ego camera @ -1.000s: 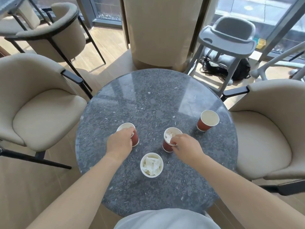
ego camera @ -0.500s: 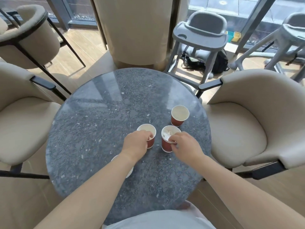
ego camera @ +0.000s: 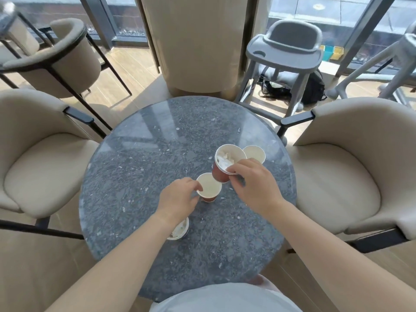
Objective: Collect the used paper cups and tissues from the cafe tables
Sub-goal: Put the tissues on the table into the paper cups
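Several red paper cups stand on a round grey stone table (ego camera: 139,176). My right hand (ego camera: 252,188) pinches the rim of a cup holding crumpled tissue (ego camera: 225,161) and has it lifted and tilted above the table. My left hand (ego camera: 180,199) grips an empty cup (ego camera: 209,188) that stands on the table just below the lifted one. Another empty cup (ego camera: 255,154) stands behind my right hand. A fourth cup with tissue (ego camera: 180,229) sits half hidden under my left forearm.
Beige armchairs flank the table on the left (ego camera: 45,158) and right (ego camera: 351,167). A grey high chair (ego camera: 286,48) with a black bag beneath it stands behind the table, beside a wide beige column (ego camera: 193,41). Another chair (ego camera: 56,57) is at far left.
My right hand has lifted the tissue-filled cup off the table and tilted it above the empty cup. My left hand still holds the empty cup.
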